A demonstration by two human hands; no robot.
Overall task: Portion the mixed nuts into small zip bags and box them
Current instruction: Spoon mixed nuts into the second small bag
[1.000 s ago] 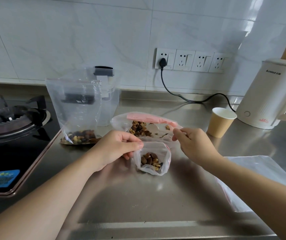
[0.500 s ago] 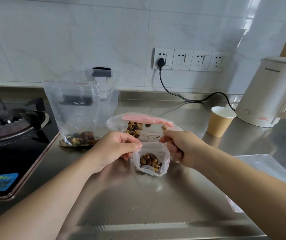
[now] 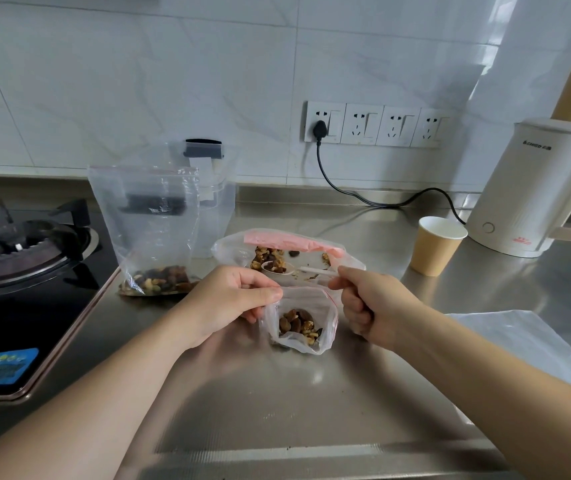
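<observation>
A small clear zip bag (image 3: 299, 318) with a red seal line stands on the steel counter, holding a little heap of mixed nuts. My left hand (image 3: 228, 301) pinches its top left corner. My right hand (image 3: 368, 303) pinches the top right corner. Just behind lies a wider bag with a pink zip strip (image 3: 287, 252), holding nuts and a white plastic spoon (image 3: 291, 268). A tall clear bag (image 3: 154, 230) with nuts at its bottom stands to the left, leaning against a clear lidded box (image 3: 213, 199).
A gas hob (image 3: 24, 258) fills the left side. A paper cup (image 3: 438, 249) and a white kettle (image 3: 536, 188) stand at the right, with a black cord (image 3: 363, 199) running to the wall sockets. Flat clear plastic bags (image 3: 526, 344) lie at the right.
My right hand left the spoon in the wider bag and came back to the small bag's top right corner, which it now pinches. My left hand kept its hold.
</observation>
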